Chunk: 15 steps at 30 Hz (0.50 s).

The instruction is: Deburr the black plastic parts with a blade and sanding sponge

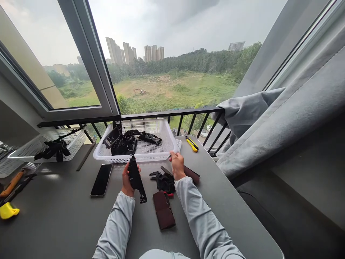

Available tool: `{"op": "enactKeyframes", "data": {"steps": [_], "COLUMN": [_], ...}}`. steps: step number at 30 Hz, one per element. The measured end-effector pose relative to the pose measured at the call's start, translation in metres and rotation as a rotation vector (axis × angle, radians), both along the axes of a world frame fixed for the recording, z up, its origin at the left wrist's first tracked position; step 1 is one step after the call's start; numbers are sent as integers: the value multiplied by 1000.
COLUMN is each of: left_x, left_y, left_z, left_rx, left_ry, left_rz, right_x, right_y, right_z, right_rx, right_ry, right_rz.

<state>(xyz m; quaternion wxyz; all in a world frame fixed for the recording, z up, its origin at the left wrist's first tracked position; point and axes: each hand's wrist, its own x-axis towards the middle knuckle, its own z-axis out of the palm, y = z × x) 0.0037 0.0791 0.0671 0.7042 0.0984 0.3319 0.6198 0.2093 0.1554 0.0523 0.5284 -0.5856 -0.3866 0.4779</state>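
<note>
My left hand (126, 181) is closed around a long black plastic part (137, 180), tilted over the table before the white basket. My right hand (177, 166) is closed at the basket's front right corner; what its fingers pinch, if anything, is too small to make out. In the white basket (107, 158) lie several black plastic parts (124, 144). Between my forearms rests a dark red-brown folded sheet (164, 212), with a black caliper-like tool (164, 181) beyond it. A second brown sheet (192, 175) is partly hidden behind my right wrist.
A phone (101, 180) lies left of my left hand. A yellow utility knife (192, 144) is right of the basket. Farther left, another basket (77, 145) holds black parts, near an orange-handled tool (12, 183) and a yellow object (8, 211). A railing (172, 114) borders the table's far side.
</note>
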Motion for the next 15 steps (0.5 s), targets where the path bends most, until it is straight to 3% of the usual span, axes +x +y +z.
{"op": "enactKeyframes", "data": {"steps": [9, 15], "left_x": [-1, 5], "left_y": [-3, -6], "left_z": [-5, -16], "left_rx": [52, 191], "left_ry": [-44, -143], "left_rz": [97, 101], "right_x": [-36, -38], "right_y": [-24, -32], "right_z": [9, 14], "right_rx": [45, 31], "right_ry": [-11, -267], "right_rz": [408, 593]}}
